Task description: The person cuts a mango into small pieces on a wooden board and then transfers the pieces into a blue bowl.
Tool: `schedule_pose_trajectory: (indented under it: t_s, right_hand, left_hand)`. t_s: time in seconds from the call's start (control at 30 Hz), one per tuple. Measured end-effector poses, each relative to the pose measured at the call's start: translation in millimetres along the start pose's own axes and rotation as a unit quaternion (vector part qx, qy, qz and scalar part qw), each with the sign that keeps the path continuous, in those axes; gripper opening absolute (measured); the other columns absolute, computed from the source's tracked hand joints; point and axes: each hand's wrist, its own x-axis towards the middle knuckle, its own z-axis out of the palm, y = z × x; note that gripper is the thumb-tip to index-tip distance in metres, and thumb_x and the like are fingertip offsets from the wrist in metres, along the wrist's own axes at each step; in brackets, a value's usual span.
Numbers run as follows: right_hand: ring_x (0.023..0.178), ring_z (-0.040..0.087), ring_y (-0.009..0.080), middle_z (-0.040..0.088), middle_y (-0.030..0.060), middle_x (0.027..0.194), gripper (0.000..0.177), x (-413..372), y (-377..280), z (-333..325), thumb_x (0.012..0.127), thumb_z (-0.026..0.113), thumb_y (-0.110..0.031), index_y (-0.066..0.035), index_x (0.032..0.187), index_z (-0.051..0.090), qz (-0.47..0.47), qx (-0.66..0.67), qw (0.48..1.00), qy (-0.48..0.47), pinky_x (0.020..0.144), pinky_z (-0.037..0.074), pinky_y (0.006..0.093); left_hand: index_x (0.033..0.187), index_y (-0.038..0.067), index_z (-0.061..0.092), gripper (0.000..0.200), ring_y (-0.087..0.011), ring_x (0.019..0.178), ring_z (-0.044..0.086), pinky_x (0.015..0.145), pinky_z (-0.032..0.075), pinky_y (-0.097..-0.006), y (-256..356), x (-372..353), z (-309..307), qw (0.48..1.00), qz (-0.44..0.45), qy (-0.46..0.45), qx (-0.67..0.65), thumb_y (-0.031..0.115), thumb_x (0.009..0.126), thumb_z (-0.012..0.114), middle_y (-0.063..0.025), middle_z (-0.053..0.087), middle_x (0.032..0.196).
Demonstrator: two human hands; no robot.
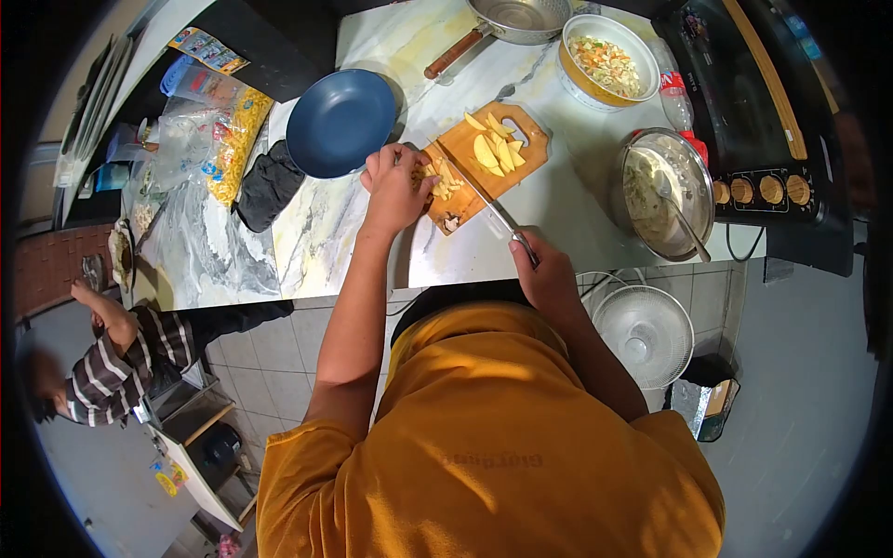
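My right hand [545, 272] is closed around the handle of a knife [486, 198], its long blade lying diagonally across the wooden cutting board [528, 167]. My left hand [395, 189] is at the board's left edge, fingers bent over a pile of pale yellow potato strips [448, 181], left of the blade. Those fingers partly hide the strips. On the other side of the blade lie several larger potato wedges [496, 149]. A small whitish scrap [452, 223] rests near the board's front corner. Just beyond my left hand sits a blue plate [340, 123].
At the back are a pan [526, 20] and a bowl of shredded vegetables [605, 70]. A metal bowl of batter with a spoon [642, 195] stands right, beside an oven [772, 177]. Left are a black cloth [270, 189] and a yellow-filled bag [240, 139]. Another person [112, 363] is at lower left.
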Motion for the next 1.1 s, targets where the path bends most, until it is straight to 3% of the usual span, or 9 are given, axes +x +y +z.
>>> schedule_pose_trajectory:
  t_s: [0.23,0.4,0.53,0.63,0.7,0.8,0.93,1.1]
  right_hand:
    - [0.071,0.066,0.0375,0.067,0.0183,0.077,0.03,1,0,1,0.099,0.058,-0.032,-0.005,0.109,0.067,-0.019,0.011,1.0,0.01,0.066,0.051,0.0441]
    - [0.07,0.066,0.0379,0.066,0.0191,0.077,0.03,2,-1,2,0.099,0.058,-0.033,-0.005,0.108,0.067,-0.025,0.015,1.0,0.011,0.066,0.05,0.0442]
    - [0.07,0.065,0.0373,0.065,0.0185,0.075,0.03,1,-2,2,0.1,0.058,-0.032,-0.004,0.106,0.066,-0.018,0.022,1.0,0.013,0.066,0.05,0.0428]
    - [0.067,0.063,0.0358,0.063,0.0178,0.073,0.029,2,-2,2,0.1,0.057,-0.031,-0.004,0.104,0.066,-0.014,0.028,0.999,0.007,0.065,0.049,0.0417]
    - [0.065,0.062,0.035,0.062,0.0175,0.072,0.029,2,0,3,0.1,0.057,-0.031,-0.003,0.104,0.066,-0.013,0.031,0.999,0.003,0.065,0.049,0.0413]
    - [0.063,0.06,0.0334,0.06,0.0172,0.07,0.03,1,1,3,0.101,0.056,-0.031,-0.003,0.101,0.065,-0.01,0.04,0.999,0.007,0.063,0.047,0.0415]
    - [0.063,0.059,0.0344,0.059,0.0183,0.07,0.031,2,0,5,0.101,0.055,-0.03,-0.001,0.094,0.061,-0.002,0.04,0.999,-0.032,0.063,0.046,0.0424]
    - [0.062,0.055,0.0358,0.056,0.0204,0.069,0.033,2,-8,11,0.102,0.054,-0.03,0.0,0.09,0.058,-0.004,0.036,0.998,-0.045,0.062,0.045,0.0428]
  left_hand:
    - [0.105,0.014,0.068,0.027,-0.0303,0.114,0.046,0.096,0.032,-0.0434,-3,2,0,0.999,-0.004,0.002,-0.038,0.022,0.082,0.08,-0.0063,0.057,0.122]
    - [0.101,0.012,0.068,0.022,-0.0287,0.108,0.049,0.094,0.031,-0.0422,-5,3,0,0.997,0.006,0.003,-0.077,0.018,0.082,0.078,-0.0035,0.069,0.105]
    - [0.101,0.012,0.069,0.019,-0.0268,0.108,0.05,0.096,0.029,-0.0418,-3,4,-1,0.992,-0.018,-0.02,-0.125,0.018,0.085,0.076,-0.0027,0.071,0.101]
    - [0.101,0.011,0.069,0.015,-0.0224,0.102,0.055,0.094,0.035,-0.0393,-3,5,2,0.984,-0.036,0.0,-0.172,0.014,0.086,0.073,-0.0021,0.071,0.098]
    - [0.104,0.009,0.069,0.016,-0.016,0.091,0.06,0.085,0.045,-0.0333,-6,7,6,0.946,-0.092,0.001,-0.312,0.011,0.088,0.07,-0.0018,0.071,0.093]
    - [0.105,0.004,0.071,0.016,-0.011,0.081,0.06,0.075,0.05,-0.0268,-10,7,5,0.919,-0.103,-0.002,-0.381,0.01,0.089,0.07,-0.002,0.071,0.092]
    - [0.103,0.001,0.072,0.016,-0.009,0.078,0.058,0.076,0.049,-0.0255,-12,6,1,0.938,-0.093,0.017,-0.334,0.01,0.09,0.07,-0.0021,0.069,0.091]
    - [0.099,0.0,0.072,0.013,-0.0086,0.081,0.055,0.077,0.048,-0.0253,-14,2,-1,0.916,-0.139,0.034,-0.374,0.01,0.09,0.07,-0.001,0.068,0.09]
